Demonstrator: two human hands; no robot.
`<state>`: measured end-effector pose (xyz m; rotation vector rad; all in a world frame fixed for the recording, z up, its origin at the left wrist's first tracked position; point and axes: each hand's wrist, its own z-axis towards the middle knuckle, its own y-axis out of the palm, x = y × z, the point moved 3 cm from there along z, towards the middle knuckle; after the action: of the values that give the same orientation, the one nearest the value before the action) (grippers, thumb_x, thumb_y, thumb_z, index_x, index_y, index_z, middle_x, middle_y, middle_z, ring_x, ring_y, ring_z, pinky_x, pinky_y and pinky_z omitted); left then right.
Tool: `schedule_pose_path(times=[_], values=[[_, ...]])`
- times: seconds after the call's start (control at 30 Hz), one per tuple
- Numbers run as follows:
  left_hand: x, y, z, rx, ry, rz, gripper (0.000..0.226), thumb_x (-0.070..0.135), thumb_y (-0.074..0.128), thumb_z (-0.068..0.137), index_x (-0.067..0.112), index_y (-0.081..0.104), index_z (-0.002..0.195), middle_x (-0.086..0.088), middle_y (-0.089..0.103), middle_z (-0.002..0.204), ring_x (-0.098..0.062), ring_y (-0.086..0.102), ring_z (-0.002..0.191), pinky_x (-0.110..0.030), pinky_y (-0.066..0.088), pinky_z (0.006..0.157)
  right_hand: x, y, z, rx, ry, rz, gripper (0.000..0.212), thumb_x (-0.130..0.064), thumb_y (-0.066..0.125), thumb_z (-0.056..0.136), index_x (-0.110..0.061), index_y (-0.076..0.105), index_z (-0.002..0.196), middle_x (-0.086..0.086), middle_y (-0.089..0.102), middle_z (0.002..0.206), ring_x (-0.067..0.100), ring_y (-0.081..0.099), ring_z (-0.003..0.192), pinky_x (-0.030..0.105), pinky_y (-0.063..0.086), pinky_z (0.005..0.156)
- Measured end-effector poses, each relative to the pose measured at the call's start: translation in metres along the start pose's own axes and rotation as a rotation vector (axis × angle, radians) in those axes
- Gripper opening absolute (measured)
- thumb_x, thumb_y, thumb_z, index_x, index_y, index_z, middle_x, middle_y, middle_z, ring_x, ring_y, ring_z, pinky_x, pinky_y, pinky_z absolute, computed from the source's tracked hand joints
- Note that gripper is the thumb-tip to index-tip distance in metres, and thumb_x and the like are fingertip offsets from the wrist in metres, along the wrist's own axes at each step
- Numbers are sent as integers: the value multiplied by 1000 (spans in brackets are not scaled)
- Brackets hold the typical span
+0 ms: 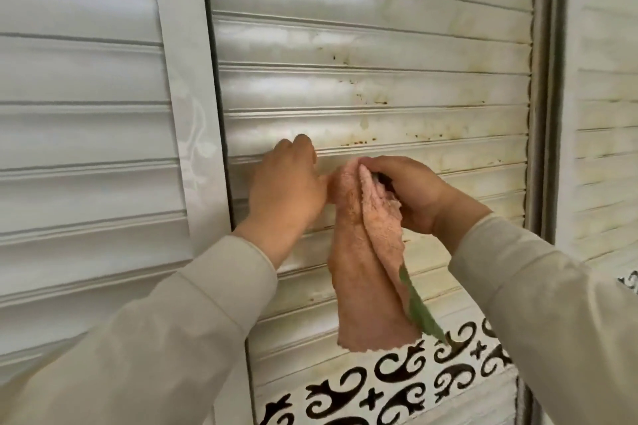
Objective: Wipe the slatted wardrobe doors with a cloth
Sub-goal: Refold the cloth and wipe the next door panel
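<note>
Here the right hand [411, 195] fingers pinch the pink cloth [366, 262] (hanging), the left hand [288, 190] fingers grasping its top beside the slatted door [379, 55].

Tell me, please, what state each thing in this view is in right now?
Cloth: pink, gathered at the top, hanging loose below, not spread on the slats.
Left hand: at the cloth's top edge; grip hidden.
Right hand: pinching the cloth's top.
Middle door: closed, stained and speckled on its right part.
Left door: overlapping the middle door's left edge.
</note>
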<state>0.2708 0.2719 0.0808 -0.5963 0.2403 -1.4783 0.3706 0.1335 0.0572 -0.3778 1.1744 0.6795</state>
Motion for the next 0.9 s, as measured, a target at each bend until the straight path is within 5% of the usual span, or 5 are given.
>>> schedule_pose_path(times=[0.17, 0.47, 0.6, 0.73, 0.9], values=[[30, 18, -3, -243, -316, -640, 51, 70, 59, 81, 21, 63, 97, 8, 71, 87, -10, 69, 79, -38, 59, 77, -16, -18, 29, -121, -102, 157, 29, -23, 50, 101, -3, 70, 104, 17, 67, 100, 27, 62, 89, 32, 51, 71], [64, 39, 7, -75, -439, -754, 44, -16, 41, 80, 16, 67, 68, 3, 60, 61, -13, 55, 58, -21, 43, 53, -33, -69, 43, -147, -321, -196, 24, 4, 54, 92, -14, 67, 99, 2, 69, 98, 15, 65, 85, 24, 54, 70], [74, 26, 10, -208, -456, -974, 31, -15, 41, 81, 3, 66, 87, -13, 63, 75, -24, 61, 68, -30, 52, 67, -40, -81, 43, -370, -281, -379, 57, -30, 80, 80, -25, 53, 130, -7, 57, 117, 7, 58, 101, 21, 46, 73], [71, 3, 19, -172, -498, -863, 32, -13, 43, 89, 9, 59, 72, -5, 60, 61, -16, 58, 55, -21, 52, 55, -52, -74, 39, -513, -248, -282, 9, -12, 71, 89, -14, 66, 96, 0, 65, 69, 14, 57, 57, 26, 41, 55], [56, -19, 22, -320, -491, -926, 11, -4, 59, 80, 6, 62, 85, -12, 65, 77, -23, 64, 69, -29, 56, 69, -69, -63, 44, -528, -276, -170, 13, -17, 73, 87, -19, 63, 94, 1, 65, 106, 16, 59, 98, 32, 47, 87]])
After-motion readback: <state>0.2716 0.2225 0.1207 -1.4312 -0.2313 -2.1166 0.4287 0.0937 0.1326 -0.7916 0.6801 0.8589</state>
